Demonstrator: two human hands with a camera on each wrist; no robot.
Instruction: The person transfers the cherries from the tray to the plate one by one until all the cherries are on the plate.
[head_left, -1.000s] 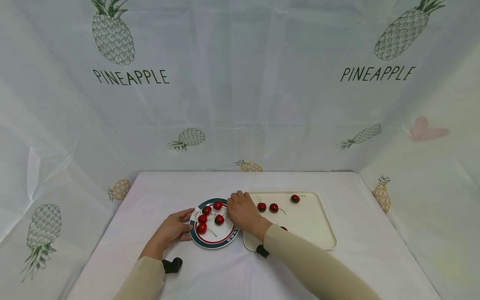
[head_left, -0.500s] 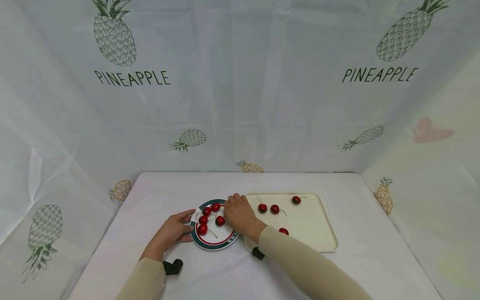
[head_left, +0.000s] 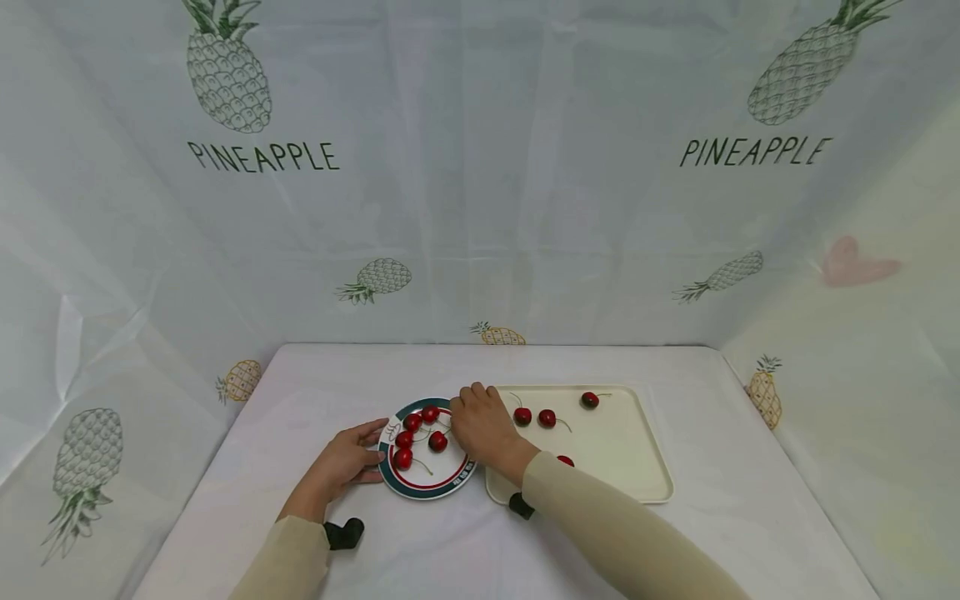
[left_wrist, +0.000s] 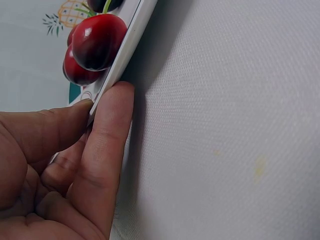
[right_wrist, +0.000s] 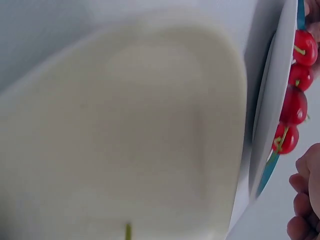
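My left hand grips the left rim of a round plate with a green-and-red border. In the left wrist view its thumb lies on the rim, with a finger underneath. Several red cherries with stems sit on the plate, mostly toward its left and far side. Over the plate's right edge is my right hand, close to the far cherry. Its fingers look curled in the right wrist view, but the fingertips are hidden, so whether they pinch a stem cannot be made out.
A cream rectangular tray lies right of the plate, partly under my right forearm. Several cherries are spread on it, one near the far edge. White cloth covers the table, and a pineapple-print curtain hangs around it.
My right hand shifts slightly left over the plate, then a little back right. The far cherry on the plate has moved slightly left toward the others. My left hand keeps its place.
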